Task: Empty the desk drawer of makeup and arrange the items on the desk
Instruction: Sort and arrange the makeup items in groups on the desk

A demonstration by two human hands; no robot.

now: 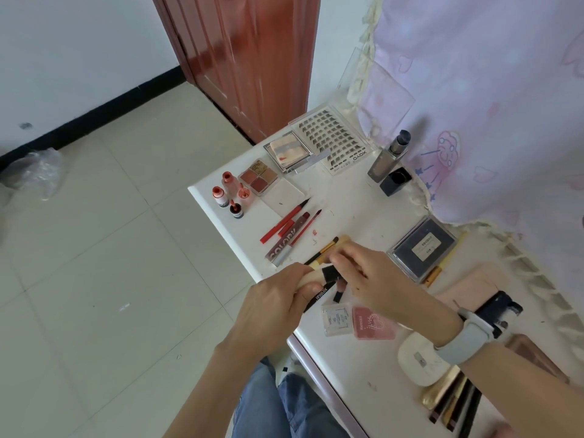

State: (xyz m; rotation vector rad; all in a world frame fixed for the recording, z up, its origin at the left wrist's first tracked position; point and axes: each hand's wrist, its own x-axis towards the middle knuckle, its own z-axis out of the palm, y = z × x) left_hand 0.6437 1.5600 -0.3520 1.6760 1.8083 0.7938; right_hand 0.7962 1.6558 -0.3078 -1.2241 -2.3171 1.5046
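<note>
Head view shows my left hand point(278, 298) curled round the pale wooden handles of a small bundle of makeup brushes point(319, 276), one black handle printed with white lettering. My right hand point(363, 273) pinches the same bundle from the far side, near its brush ends, just above the near edge of the white desk surface point(357, 213).

These brushes should be light and stiff, their smooth handles inclined to slide past each other, so I judge the best hold to be across the handles and clear of the soft bristles.

Open containers lie further back. A clear square palette point(259, 177) shows four pans of brown and red powder. A mirrored compact point(288, 150) holds a pale pressed block. A clear tray of false lashes point(331, 134) carries rows of dark lash clusters. A grey flat case point(422, 245) is closed, so I cannot tell its contents. No drawer is visible.
</note>
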